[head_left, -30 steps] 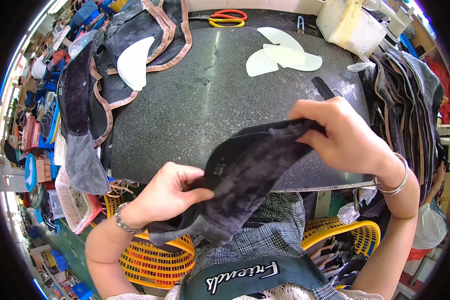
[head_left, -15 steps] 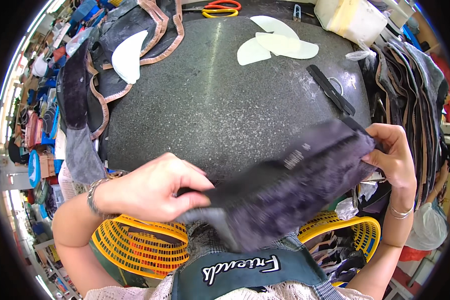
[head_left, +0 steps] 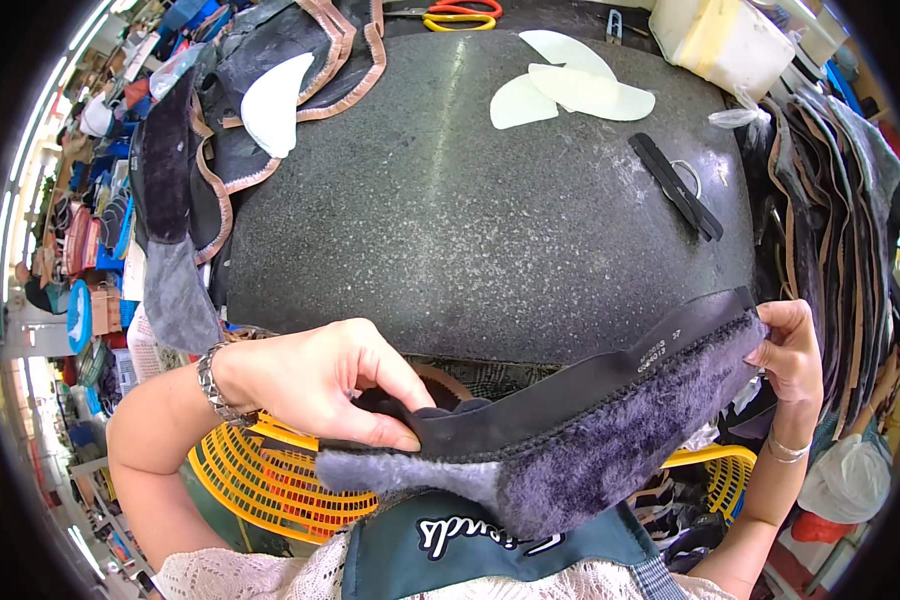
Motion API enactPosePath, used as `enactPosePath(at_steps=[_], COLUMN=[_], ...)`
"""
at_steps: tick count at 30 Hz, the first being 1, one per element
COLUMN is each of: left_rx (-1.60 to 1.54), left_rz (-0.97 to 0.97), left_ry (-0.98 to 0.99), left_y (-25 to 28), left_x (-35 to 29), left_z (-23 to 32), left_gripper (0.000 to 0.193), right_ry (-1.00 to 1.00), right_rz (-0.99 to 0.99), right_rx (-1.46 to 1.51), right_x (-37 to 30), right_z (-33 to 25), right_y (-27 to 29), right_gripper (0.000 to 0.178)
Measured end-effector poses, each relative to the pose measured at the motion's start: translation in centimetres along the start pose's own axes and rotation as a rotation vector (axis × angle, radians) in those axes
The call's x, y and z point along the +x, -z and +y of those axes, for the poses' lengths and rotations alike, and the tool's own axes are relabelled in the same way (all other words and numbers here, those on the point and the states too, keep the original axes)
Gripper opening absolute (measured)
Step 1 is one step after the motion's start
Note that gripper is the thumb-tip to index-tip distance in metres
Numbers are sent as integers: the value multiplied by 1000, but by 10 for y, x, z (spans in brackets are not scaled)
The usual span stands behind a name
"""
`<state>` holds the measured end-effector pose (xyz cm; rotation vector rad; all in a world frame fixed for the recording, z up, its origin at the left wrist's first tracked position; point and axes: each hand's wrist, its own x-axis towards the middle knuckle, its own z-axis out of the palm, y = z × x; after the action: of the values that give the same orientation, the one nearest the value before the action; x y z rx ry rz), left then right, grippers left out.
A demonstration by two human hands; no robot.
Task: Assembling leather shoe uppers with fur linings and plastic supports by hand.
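Observation:
Stretched between my two hands is a long fur-lined shoe upper piece [head_left: 610, 430], dark purple-grey plush on the near side with a smooth black strip along its top edge. A lighter grey plush part hangs at its left end. My left hand [head_left: 340, 390] pinches the black strip near that end between thumb and fingers. At the far right end my right hand [head_left: 788, 345] grips the corner, thumb in front. The piece is held above my lap, in front of the worktop's near edge.
On the dark speckled worktop [head_left: 450, 220] lie white curved pads [head_left: 590, 85], another white pad [head_left: 275, 105], black strips with a ring [head_left: 675, 185] and scissors [head_left: 460, 15]. Fur-trimmed pieces [head_left: 180, 180] lie left; stacked pieces [head_left: 820, 200] hang right. Yellow baskets [head_left: 270, 480] flank my lap.
The plush piece, blurred before, is now steadier and lower, its black strip turned more into view. My right hand has come down; my left has shifted slightly. The view has moved a little.

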<state>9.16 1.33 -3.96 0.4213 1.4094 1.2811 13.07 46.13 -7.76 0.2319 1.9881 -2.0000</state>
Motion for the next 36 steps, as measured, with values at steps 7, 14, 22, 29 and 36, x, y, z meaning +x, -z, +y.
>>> enactPosePath(at_steps=[7,14,22,29,36], left_rx=[78,780,665,381,425], left_rz=[424,427,439,444,577], left_ry=[14,29,-30,220,351], left_y=[35,81,99,76,92], left_x=[14,93,106,60,95], left_z=[43,56,33,20,21], left_gripper=[22,22,30,32,16], right_ry=[67,438,932,854,885], right_rz=[146,358,-683,-718,-819], right_rx=[-33,-1477,-943,-898,-888], right_x=[0,37,86,88,91], right_z=[-1,7,17,17,14], right_y=[6,-37,-149,-146,-154], right_gripper=[31,35,62,58,49])
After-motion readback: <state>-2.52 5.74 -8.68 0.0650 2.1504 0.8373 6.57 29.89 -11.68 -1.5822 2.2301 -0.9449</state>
